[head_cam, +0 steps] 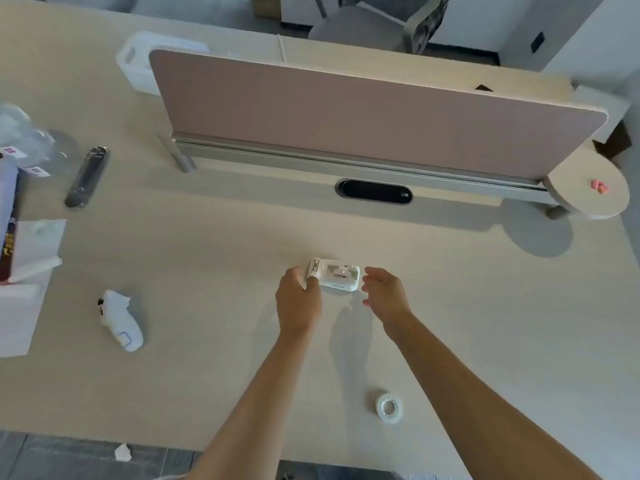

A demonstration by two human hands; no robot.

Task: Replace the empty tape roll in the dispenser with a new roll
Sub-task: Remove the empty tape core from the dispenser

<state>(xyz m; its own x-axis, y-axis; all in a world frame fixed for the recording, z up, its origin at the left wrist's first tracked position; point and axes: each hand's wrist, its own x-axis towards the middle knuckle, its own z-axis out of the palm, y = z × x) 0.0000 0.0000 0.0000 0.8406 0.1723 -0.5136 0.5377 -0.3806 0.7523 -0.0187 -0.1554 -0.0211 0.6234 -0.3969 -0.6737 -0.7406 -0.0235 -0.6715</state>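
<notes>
A small white tape dispenser [335,274] lies on the light wooden desk [214,237], with a small core visible in its middle. My left hand [298,299] grips the dispenser's left end with thumb and fingers. My right hand [384,289] hovers just right of the dispenser, fingers apart and holding nothing. A new roll of clear tape [389,408] lies flat on the desk near the front edge, right of my right forearm.
A pink divider panel [346,109] stands across the desk behind the dispenser, with a black cable slot [374,191] below it. A white controller [121,322], a dark wrapped stick [87,176], boxes and plastic bags [20,237] sit at the left. A round side shelf [588,192] is at the right.
</notes>
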